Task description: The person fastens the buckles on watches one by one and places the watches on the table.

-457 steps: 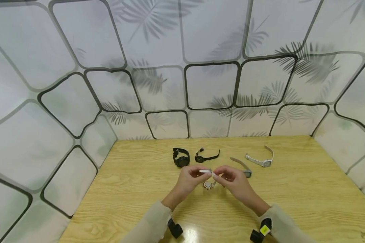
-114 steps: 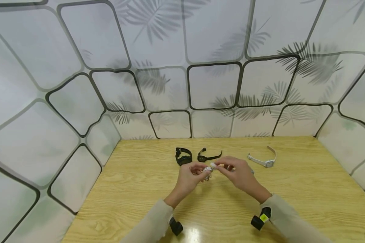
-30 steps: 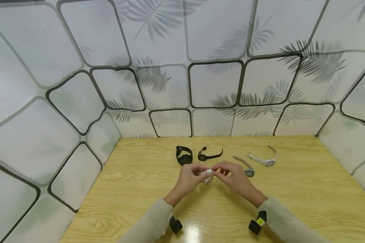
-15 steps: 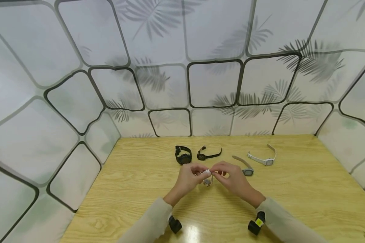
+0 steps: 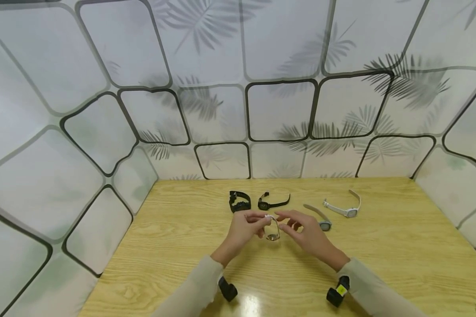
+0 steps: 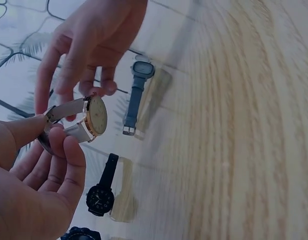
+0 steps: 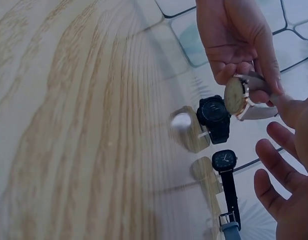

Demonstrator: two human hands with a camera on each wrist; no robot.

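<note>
A wristwatch [image 5: 273, 237] with a pale strap and a rose-gold rimmed case hangs in front of me, its strap joined in a loop. My left hand [image 5: 242, 229] pinches the strap at the buckle end between thumb and fingers. The watch face [image 6: 97, 116] points away from that hand in the left wrist view. On the other side, my right hand [image 5: 305, 233] has relaxed, spread fingers close beside the loop, gripping nothing. In the right wrist view the fingers [image 7: 274, 160] of that hand are parted, and one fingertip overlaps the strap.
Behind the hands on the wooden table [image 5: 162, 246] lie a chunky black watch [image 5: 242, 206], a slim black watch [image 5: 264, 205] and a white watch [image 5: 351, 213]. A grey-blue watch [image 5: 324, 226] lies just beyond the right hand. Patterned cloth walls [image 5: 277, 110] surround the table.
Both hands worked close together on the strap; now the right hand has let go and drawn slightly right. The left hand has raised the strap, so the watch hangs as a visible loop.
</note>
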